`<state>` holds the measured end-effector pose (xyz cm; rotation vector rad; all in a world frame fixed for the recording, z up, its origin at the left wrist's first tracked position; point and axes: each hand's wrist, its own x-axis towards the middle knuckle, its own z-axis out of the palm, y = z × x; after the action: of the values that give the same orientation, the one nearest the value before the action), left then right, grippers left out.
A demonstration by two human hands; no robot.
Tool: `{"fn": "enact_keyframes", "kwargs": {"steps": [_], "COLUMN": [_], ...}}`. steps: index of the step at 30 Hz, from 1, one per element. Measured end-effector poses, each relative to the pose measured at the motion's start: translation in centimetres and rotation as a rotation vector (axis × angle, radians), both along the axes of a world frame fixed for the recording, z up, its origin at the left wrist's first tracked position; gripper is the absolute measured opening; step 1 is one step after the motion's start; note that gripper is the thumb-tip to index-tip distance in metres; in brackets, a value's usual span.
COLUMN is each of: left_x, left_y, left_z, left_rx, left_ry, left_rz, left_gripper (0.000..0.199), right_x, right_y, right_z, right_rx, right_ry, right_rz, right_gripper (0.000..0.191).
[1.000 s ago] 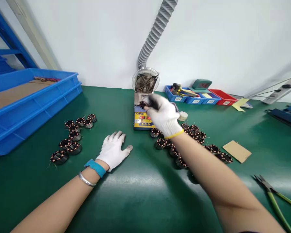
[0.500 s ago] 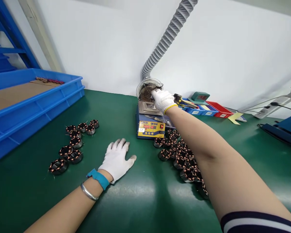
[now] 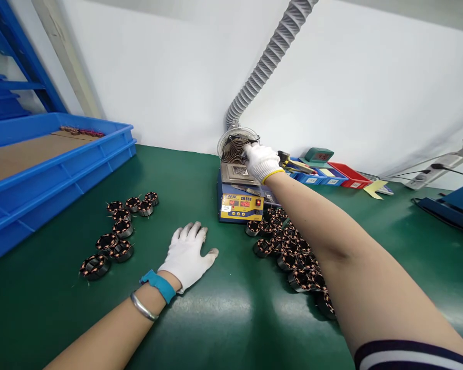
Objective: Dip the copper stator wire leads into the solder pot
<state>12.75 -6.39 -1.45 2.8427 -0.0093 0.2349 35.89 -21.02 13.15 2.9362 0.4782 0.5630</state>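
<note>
Cores (image 3: 122,234), 9 left of splayed left hand (image 3: 188,257); right hand (image 3: 263,161), grip unclear, before 1 fan (image 3: 233,151)

Digital-display unit (image 3: 239,204) sits on workbench (image 3: 200,329), fan (image 3: 233,150) at its rear. Small stator group (image 3: 122,229) left of left hand (image 3: 187,257), larger stator cluster (image 3: 300,280) right. Crate (image 3: 61,192) far left; parts bins (image 3: 332,181) right of unit.

The machine (image 3: 241,209) looks smooth and painted, under a dull bare-metal plate (image 3: 231,179). On either side of the machine, wound rings (image 3: 95,274) pair grey metal with shiny copper. The counter (image 3: 231,318) around it is smooth and glossy. Before the machine, the left glove (image 3: 189,257) is matt cloth, like the right glove (image 3: 263,160) over its top. Far left of it, a tray (image 3: 81,182) is smooth plastic.
</note>
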Motion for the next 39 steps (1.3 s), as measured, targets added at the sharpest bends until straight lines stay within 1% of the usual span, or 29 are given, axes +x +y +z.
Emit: {"fn": "enact_keyframes", "kwargs": {"steps": [4, 6, 8, 11, 14, 17, 18, 20, 22, 24, 26, 29, 31, 33, 35, 36, 37, 39], "left_x": [0.0, 0.1, 0.3, 0.5, 0.5, 0.2, 0.2, 0.2, 0.2, 0.3, 0.3, 0.1, 0.0, -0.1, -0.1, 0.0, 0.0, 0.1], "left_y": [0.0, 0.0, 0.1, 0.1, 0.0, -0.1, 0.0, 0.1, 0.3, 0.5, 0.5, 0.5, 0.5, 0.4, 0.3, 0.2, 0.0, -0.2], "left_z": [-0.2, -0.2, -0.1, -0.1, -0.3, -0.5, -0.6, -0.6, -0.5, -0.4, -0.5, -0.6, -0.7, -0.7, -0.7, -0.6, -0.5, -0.3], "left_rx": [-0.016, -0.036, -0.08, -0.242, -0.441, -0.554, -0.575, -0.607, -0.635, -0.665, -0.683, -0.682, -0.666, -0.641, -0.618, -0.609, -0.601, -0.579], "left_ry": [-0.019, -0.037, -0.057, -0.083, -0.163, -0.229, -0.223, -0.19, -0.169, -0.176, -0.201, -0.25, -0.267, -0.266, -0.246, -0.221, -0.189, -0.117], "left_rz": [-0.001, -0.001, 0.006, 0.031, 0.019, 0.022, 0.048, 0.122, 0.173, 0.168, 0.121, 0.024, -0.041, -0.085, -0.089, -0.074, -0.051, -0.016], "left_gripper": [0.054, 0.055, 0.057, 0.065, 0.071, 0.071, 0.071, 0.072, 0.072, 0.07, 0.068, 0.066, 0.066, 0.066, 0.066, 0.068, 0.071, 0.08], "right_x": [-1.4, -2.9, -5.0, -8.6, -12.2, -15.1, -15.8, -16.8, -17.1, -17.0, -16.4, -15.5, -15.2, -15.1, -14.8, -14.5, -13.9, -11.9], "right_y": [-0.8, -0.9, -0.7, 0.4, 1.9, 3.4, 3.8, 4.1, 4.0, 3.5, 2.8, 1.9, 1.5, 1.4, 1.3, 1.1, 1.0, 0.3], "right_z": [0.7, 0.5, 0.0, -1.8, -4.4, -7.0, -7.6, -8.5, -8.8, -8.8, -8.6, -8.1, -7.8, -7.6, -7.4, -7.2, -7.0, -6.1], "right_rx": [0.292, 0.444, 0.562, 0.692, 0.765, 0.774, 0.765, 0.75, 0.773, 0.857, 0.961, 1.064, 1.075, 1.053, 1.025, 1.031, 1.047, 1.068], "right_ry": [0.01, 0.048, 0.133, 0.318, 0.519, 0.654, 0.685, 0.744, 0.821, 0.925, 1.05, 1.219, 1.283, 1.32, 1.32, 1.289, 1.224, 0.997], "right_rz": [0.024, 0.067, 0.128, 0.193, 0.183, 0.174, 0.175, 0.199, 0.255, 0.327, 0.367, 0.362, 0.335, 0.318, 0.311, 0.299, 0.28, 0.24], "right_gripper": [0.043, 0.042, 0.043, 0.044, 0.054, 0.066, 0.066, 0.059, 0.049, 0.044, 0.04, 0.03, 0.025, 0.02, 0.017, 0.02, 0.026, 0.041]}}
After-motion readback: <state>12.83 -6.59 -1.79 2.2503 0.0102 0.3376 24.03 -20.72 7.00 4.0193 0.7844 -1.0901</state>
